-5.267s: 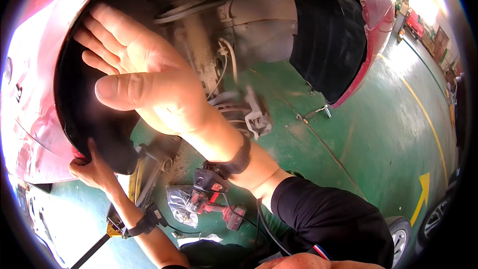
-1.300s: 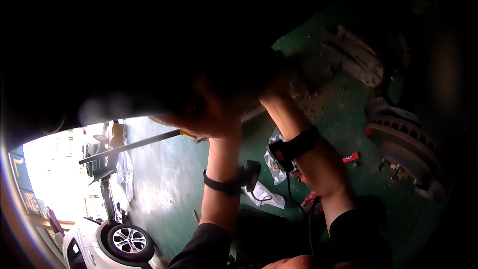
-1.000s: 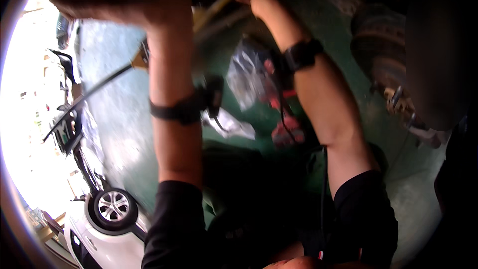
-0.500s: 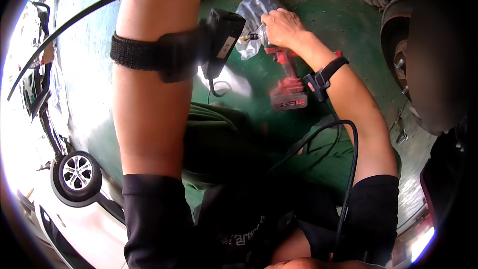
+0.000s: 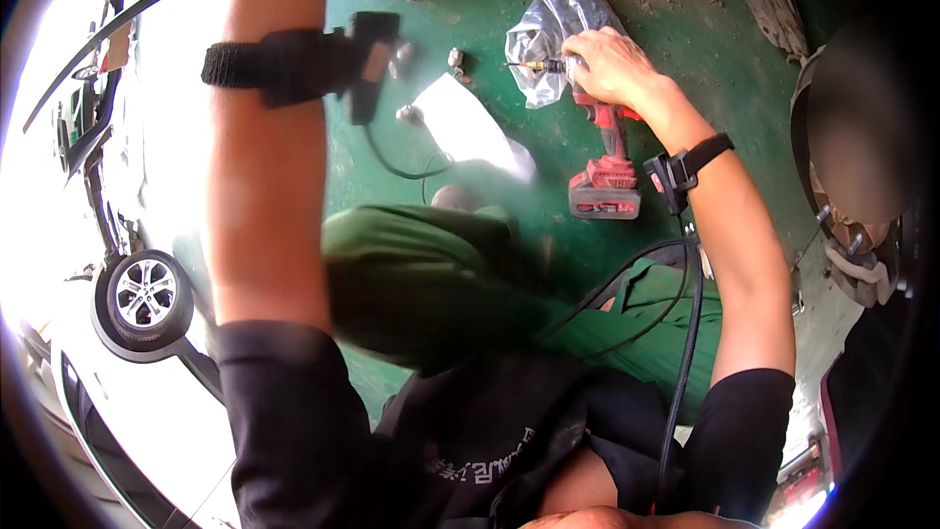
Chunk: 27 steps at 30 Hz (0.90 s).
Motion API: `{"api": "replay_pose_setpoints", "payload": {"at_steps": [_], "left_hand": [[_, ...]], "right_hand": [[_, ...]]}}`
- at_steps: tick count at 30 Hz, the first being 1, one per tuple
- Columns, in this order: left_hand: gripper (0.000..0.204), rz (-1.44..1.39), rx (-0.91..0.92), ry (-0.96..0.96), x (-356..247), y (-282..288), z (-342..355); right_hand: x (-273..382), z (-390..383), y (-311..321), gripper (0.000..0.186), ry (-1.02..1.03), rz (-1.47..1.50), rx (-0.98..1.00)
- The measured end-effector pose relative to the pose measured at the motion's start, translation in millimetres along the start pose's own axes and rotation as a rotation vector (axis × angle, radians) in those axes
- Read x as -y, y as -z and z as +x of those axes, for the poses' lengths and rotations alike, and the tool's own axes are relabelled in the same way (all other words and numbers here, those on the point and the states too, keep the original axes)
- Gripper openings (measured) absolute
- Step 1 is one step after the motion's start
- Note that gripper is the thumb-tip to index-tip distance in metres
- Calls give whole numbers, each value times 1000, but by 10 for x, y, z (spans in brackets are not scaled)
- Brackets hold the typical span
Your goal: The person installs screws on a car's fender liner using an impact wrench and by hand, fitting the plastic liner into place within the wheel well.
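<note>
My right hand [image 5: 609,64] lies over the head of a red cordless drill [image 5: 613,137], its fingers curled round the top near the chuck. The drill is on the green floor, its battery toward me and a thin bit [image 5: 529,65] pointing left. Just beyond the fingers is a crumpled clear plastic bag [image 5: 573,5], partly behind the drill's nose. My left forearm [image 5: 269,176], blurred, reaches up past the top edge, so the left hand is out of sight. Each forearm wears a black strap with a small black device.
A white sheet [image 5: 475,122] lies on the floor left of the drill, with small metal pieces [image 5: 455,59] beside it. A round dirty hub part [image 5: 857,137] stands at the right. A car wheel [image 5: 147,289] shows at the left, below a black hose [image 5: 127,34].
The left forearm has shifted left and farther up, uncovering more of the white sheet. My view has moved, while the right hand stays on the drill.
</note>
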<state>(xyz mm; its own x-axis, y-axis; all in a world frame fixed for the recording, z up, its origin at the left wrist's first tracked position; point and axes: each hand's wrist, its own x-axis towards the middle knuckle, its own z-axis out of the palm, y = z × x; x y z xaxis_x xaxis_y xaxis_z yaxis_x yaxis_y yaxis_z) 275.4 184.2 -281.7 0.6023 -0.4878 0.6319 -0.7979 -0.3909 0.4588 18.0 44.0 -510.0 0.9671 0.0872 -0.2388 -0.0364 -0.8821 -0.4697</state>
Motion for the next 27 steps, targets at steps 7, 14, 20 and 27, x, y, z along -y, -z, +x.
{"api": "replay_pose_setpoints", "payload": {"at_steps": [7,14,20,27], "left_hand": [[52,435,1158,385,898,-362,-2078],[48,312,1028,673,1015,-573,-3354],[25,233,841,695,938,-492,-3373],[17,-13,732,420,456,-265,-2763]], "right_hand": [[-105,10,-183,26,31,50,25],[35,-17,-113,30,-75,-27,41],[161,48,-185,35,-53,-88,-48],[278,67,154,36,-89,341,-71]]}}
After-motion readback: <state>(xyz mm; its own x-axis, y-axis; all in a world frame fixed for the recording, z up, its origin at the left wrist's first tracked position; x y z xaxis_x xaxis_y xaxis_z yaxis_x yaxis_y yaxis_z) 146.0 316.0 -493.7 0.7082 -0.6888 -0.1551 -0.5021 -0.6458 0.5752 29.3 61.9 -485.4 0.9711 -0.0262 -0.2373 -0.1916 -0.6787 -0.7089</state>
